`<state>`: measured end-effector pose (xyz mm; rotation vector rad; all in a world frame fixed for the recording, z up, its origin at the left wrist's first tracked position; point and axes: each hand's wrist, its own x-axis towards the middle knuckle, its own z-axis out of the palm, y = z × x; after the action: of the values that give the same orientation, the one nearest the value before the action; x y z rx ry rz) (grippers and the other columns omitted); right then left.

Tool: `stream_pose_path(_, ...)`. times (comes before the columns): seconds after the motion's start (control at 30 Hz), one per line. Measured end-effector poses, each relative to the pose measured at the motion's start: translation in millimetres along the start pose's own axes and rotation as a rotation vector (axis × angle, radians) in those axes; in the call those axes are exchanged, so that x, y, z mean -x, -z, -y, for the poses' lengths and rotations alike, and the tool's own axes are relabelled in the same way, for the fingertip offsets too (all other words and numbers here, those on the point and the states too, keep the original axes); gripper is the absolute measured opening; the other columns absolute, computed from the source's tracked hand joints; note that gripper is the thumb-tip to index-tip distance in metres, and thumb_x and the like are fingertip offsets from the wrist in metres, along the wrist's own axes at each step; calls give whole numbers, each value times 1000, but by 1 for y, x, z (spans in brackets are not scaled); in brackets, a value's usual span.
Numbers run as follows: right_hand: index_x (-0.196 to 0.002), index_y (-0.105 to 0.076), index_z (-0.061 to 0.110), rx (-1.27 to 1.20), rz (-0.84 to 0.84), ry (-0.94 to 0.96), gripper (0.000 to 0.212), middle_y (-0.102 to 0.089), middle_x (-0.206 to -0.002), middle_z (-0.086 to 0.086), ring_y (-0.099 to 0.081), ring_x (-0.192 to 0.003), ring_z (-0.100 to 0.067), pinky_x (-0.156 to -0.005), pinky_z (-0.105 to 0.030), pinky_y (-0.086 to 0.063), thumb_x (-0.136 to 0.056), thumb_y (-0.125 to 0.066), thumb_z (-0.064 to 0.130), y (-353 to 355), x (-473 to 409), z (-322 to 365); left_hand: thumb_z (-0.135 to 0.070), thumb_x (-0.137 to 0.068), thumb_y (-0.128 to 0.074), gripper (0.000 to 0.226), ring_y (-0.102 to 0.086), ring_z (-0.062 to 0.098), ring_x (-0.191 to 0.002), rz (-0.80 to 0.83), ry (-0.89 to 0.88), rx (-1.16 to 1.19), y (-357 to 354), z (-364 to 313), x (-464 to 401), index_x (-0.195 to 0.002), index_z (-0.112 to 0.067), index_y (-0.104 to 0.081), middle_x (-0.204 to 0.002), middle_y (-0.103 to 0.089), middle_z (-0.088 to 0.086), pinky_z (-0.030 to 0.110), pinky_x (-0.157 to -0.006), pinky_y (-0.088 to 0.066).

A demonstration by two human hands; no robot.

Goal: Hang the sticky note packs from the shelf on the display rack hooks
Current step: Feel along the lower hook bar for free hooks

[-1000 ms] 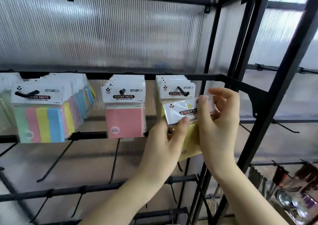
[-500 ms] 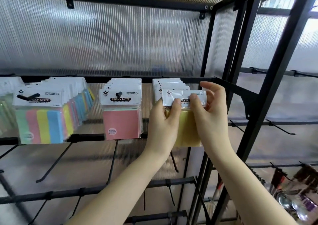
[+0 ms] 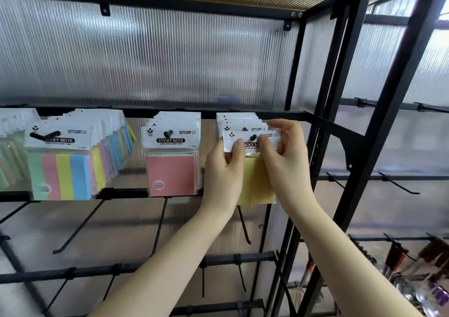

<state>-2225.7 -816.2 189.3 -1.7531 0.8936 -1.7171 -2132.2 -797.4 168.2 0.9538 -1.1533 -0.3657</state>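
A yellow sticky note pack hangs level at the front of the right-hand hook, whose black tip pokes through the hole in its white header card. My left hand pinches the header's left edge. My right hand pinches its right side, fingers curled over the top. Behind it hang several more yellow packs. A pink pack row fills the middle hook, and a multicolour striped pack row fills the left hook.
Bare black hooks stick out from the lower rails. The black rack upright stands just right of my hands, with a bracket. Ribbed translucent panels back the rack. Hanging utensils show at the lower right.
The yellow pack went from tilted below the hook up to level, and its header hole slid onto the hook tip. Both hands rose with it.
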Motion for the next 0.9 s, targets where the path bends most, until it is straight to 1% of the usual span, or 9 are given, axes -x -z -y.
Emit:
stream_pose_path(0.1,-114,-51,14,-11,19,-16,22,-60,-109,0,-59,-102,-14,-89,-26,-46,-94,-57,9,0,-1,-6,-17,-94,-57,3,-55,-12,-82,-64,-22,-117,1,6,-1,-95,-15,-60,-83,-62,-14,4,-73,-40)
stream_pose_path(0.2,-114,-51,14,-15,13,-4,25,-58,-104,6,-55,-93,-4,-81,-16,-43,-92,-60,10,2,-1,-13,-9,-88,-62,23,-56,13,-100,-161,-49,-225,2,10,-1,-110,-10,-54,-103,-58,0,31,-91,-47)
stream_pose_path(0.27,-113,-50,16,-8,7,7,26,-56,-100,12,-52,-84,7,-74,-9,-41,-91,-62,10,2,-1,-19,1,-86,-61,37,-52,14,-104,-195,-100,-251,3,10,2,-118,-11,-49,-111,-53,0,39,-92,-47)
stream_pose_path(0.37,-112,-48,19,20,6,-7,27,-56,-103,7,-52,-91,3,-77,-11,-42,-91,-63,11,3,-1,-30,11,-81,-61,45,-53,18,-100,-218,-238,-315,5,12,6,-119,-9,-47,-111,-48,0,38,-87,-50)
stream_pose_path(0.47,-111,-47,22,40,28,-42,27,-56,-107,6,-54,-95,-2,-82,-15,-44,-91,-64,17,3,-1,-40,14,-77,-63,43,-54,23,-89,-231,-330,-405,5,17,7,-113,-5,-49,-107,-43,-1,29,-82,-48)
stream_pose_path(0.57,-111,-46,22,41,41,-46,29,-56,-103,11,-53,-88,8,-77,-8,-42,-90,-65,21,2,-2,-45,11,-78,-65,40,-54,22,-86,-252,-291,-369,6,21,6,-111,-5,-49,-103,-44,1,34,-79,-50)
stream_pose_path(0.67,-113,-46,22,80,39,-43,32,-56,-108,6,-54,-97,2,-80,-8,-42,-88,-67,22,1,-5,-50,10,-79,-65,35,-53,23,-86,-272,-284,-353,7,24,0,-104,-6,-48,-98,-45,6,36,-76,-50)
stream_pose_path(0.8,-119,-44,21,104,56,-70,39,-53,-118,1,-54,-104,-8,-86,-17,-45,-88,-67,24,0,-11,-54,10,-80,-63,21,-56,25,-90,-223,-335,-485,7,27,-6,-98,-1,-57,-100,-51,9,36,-82,-50)
stream_pose_path(0.9,-119,-44,20,102,68,-87,38,-54,-113,6,-55,-99,-6,-81,-14,-45,-89,-65,25,-2,-15,-57,12,-79,-62,29,-56,31,-103,-155,-313,-622,6,28,-4,-106,1,-63,-109,-57,14,37,-94,-46)
